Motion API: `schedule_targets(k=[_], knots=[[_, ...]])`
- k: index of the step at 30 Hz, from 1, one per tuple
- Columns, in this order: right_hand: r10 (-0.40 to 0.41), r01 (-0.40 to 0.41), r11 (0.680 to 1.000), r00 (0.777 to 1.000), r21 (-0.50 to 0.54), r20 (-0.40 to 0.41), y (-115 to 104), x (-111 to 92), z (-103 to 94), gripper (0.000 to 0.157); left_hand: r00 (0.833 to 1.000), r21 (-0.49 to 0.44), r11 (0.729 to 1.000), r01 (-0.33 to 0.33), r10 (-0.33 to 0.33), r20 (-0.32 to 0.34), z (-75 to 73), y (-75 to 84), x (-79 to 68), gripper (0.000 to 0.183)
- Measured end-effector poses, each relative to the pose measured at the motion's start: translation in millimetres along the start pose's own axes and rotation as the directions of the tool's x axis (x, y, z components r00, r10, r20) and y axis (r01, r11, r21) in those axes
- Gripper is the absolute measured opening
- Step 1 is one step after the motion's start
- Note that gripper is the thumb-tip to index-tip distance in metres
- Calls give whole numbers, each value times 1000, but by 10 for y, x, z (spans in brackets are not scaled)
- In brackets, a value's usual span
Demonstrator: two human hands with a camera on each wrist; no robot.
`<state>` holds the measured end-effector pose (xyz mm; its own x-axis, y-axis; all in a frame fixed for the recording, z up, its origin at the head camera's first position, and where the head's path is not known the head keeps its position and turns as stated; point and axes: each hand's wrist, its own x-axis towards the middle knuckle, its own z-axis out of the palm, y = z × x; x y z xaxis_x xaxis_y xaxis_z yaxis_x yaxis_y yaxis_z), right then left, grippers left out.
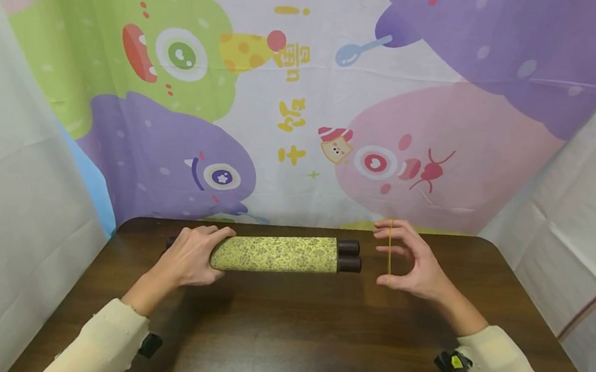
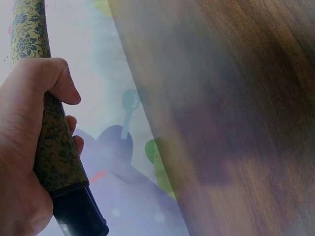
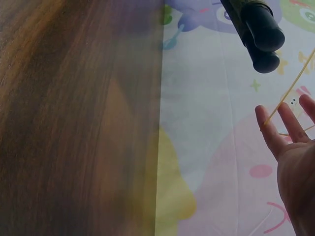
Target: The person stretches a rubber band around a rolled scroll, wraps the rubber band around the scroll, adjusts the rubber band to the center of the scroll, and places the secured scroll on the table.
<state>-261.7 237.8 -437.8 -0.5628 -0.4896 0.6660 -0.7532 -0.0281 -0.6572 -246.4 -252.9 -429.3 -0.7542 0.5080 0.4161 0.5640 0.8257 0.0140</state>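
A rolled scroll (image 1: pixel 281 252) in yellow-green patterned brocade lies crosswise in the head view, two dark rod ends (image 1: pixel 349 257) sticking out on its right. My left hand (image 1: pixel 193 254) grips it near its left end; in the left wrist view the thumb and fingers wrap round the brocade (image 2: pixel 61 152), with a dark rod end (image 2: pixel 81 214) below. To the right, apart from the scroll, my right hand (image 1: pixel 413 263) spreads thumb and fingers, stretching a thin yellow rubber band (image 1: pixel 390 249) between them. The right wrist view shows the band (image 3: pixel 290 87) looped over the straight fingertips.
Both hands are above a dark wooden table (image 1: pixel 294 341) with rounded back corners. Behind it hangs a curtain (image 1: pixel 286 197) with cartoon monsters, and pale cloth walls (image 1: pixel 11 194) stand on both sides.
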Motion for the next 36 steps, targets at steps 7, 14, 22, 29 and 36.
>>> schedule_targets(k=[7, 14, 22, 29, 36], knots=[[17, -18, 1000, 1000, -5, -3, -13, 4, 16, 82, 1000, -23, 1000, -3, 3, 3, -51, 25, 3, 68], [35, -35, 999, 999, 0, -2, -41, 22, 53, 83, 1000, -29, 999, -16, 17, 12, -57, 43, 24, 69], [42, -42, 999, 999, -7, -8, -70, 51, 95, 80, 999, -33, 999, -36, 37, 15, -62, 85, 65, 70], [56, -57, 998, 998, -25, -10, -61, 56, 128, 81, 999, -37, 999, -39, 39, 19, -67, 111, 104, 69], [82, -83, 995, 996, -56, -18, -60, 53, 141, 80, 999, -49, 998, -39, 40, 23, -87, 155, 165, 68]])
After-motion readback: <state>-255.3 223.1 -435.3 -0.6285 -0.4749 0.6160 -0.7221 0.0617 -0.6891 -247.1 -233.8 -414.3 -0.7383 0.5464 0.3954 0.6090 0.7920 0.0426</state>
